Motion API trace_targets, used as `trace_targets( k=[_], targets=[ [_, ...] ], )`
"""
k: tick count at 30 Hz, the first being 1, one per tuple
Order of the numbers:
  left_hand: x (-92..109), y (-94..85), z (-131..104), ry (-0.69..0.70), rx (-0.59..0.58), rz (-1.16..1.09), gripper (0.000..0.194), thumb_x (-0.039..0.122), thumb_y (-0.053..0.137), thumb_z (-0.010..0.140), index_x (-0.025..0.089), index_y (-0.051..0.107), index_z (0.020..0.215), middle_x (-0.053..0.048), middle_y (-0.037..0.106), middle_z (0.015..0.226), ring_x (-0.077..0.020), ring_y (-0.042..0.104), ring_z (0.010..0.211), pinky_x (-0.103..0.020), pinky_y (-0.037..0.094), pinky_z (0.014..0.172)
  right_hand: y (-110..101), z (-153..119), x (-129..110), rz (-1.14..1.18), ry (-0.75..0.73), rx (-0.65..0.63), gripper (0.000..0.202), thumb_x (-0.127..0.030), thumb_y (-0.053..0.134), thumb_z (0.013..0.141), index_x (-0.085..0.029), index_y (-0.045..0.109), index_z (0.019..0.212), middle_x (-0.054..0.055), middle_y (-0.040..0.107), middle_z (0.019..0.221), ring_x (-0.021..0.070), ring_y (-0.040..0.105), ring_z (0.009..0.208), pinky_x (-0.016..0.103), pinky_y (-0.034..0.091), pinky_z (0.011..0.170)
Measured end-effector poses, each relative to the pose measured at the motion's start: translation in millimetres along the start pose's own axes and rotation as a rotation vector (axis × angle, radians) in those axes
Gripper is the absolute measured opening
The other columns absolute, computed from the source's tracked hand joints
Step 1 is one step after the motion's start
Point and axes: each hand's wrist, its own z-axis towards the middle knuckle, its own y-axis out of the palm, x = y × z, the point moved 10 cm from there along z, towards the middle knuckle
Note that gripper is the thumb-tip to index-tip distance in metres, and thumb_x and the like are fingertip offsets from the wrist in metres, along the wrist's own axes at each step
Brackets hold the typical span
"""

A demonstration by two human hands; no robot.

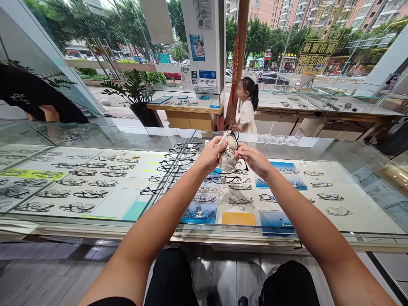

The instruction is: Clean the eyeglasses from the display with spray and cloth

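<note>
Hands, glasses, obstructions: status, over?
Left hand: holding pale cloth against black glasses. Right hand: fingers on the same pair. Held above glass counter. No obstruction visible at the hands.

At the centre of the frame, the cloth (227, 158) is beige with dark printed lettering, and the eyeglasses (246, 164) are black. Lower down, a rectangular pad (238, 219) is plain orange-yellow. The display card (199, 216) left of it is blue. At far left, a strip (22, 173) glows lime-yellow; at upper right, window lettering (314, 59) is gold.
</note>
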Motion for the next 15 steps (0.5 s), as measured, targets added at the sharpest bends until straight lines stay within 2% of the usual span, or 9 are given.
trace_targets(
  k=[7, 13, 15],
  targets=[
    [-1.5, 12.6, -4.5, 0.001, -0.084, 0.065, 0.069, 0.064, 0.104, 0.065, 0.017, 0.076, 0.107, -0.002, 0.077, 0.091, -0.0159, 0.071, 0.079, -0.026, 0.056, 0.073, 6.9, -2.0, -6.2, -0.058, -0.055, -0.058, 0.027, -0.048, 0.078, 0.084, -0.024, 0.075, 0.072, 0.008, 0.066, 0.112, 0.0284, 0.059, 0.119, 0.039, 0.048, 0.102],
    [19.1, 3.6, -6.6, 0.194, 0.037, 0.345, 0.063, 0.072, 0.097, 0.070, 0.016, 0.082, 0.096, -0.003, 0.075, 0.089, -0.0158, 0.064, 0.083, -0.025, 0.050, 0.076, 4.0, -0.1, -5.1, -0.050, -0.055, -0.052, 0.026, -0.046, 0.078, 0.084, -0.024, 0.075, 0.071, 0.008, 0.066, 0.113, 0.0262, 0.059, 0.112, 0.039, 0.048, 0.101],
    [23.4, 5.3, -8.1, 0.223, 0.043, 0.369, 0.064, 0.074, 0.096, 0.070, 0.016, 0.082, 0.094, -0.002, 0.074, 0.087, -0.0153, 0.062, 0.080, -0.025, 0.050, 0.076, 4.6, 0.2, -4.3, -0.031, -0.049, -0.054, 0.026, -0.046, 0.079, 0.083, -0.023, 0.076, 0.071, 0.007, 0.065, 0.116, 0.0245, 0.058, 0.108, 0.038, 0.048, 0.099]
  ],
)
